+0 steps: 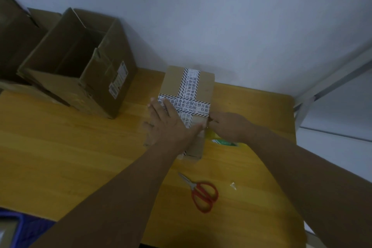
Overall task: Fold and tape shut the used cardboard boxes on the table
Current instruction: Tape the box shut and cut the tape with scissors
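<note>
- Smooth honey-yellow wooden table (60, 147) under both hands; plain blue-grey wall (221, 16) beyond.
- Small closed brown cardboard box (173, 82), matte, crossed with glossy white black-striped printed tape (193, 104), beneath the left hand (169, 125).
- Flat, fingers straight and spread, pressing the box top.
- At the box's right edge, the right hand (229, 125), fingers curled; grip impossible to tell.
- Red-handled steel scissors (201, 193) nearer than both hands.
- Large open creased brown carton (80, 62) far left of the left hand.

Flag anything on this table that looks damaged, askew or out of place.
On the large open box, a corner flap is creased and scuffed, with old tape. A small clear scrap lies loose on the table, right of the red-handled scissors.
</note>
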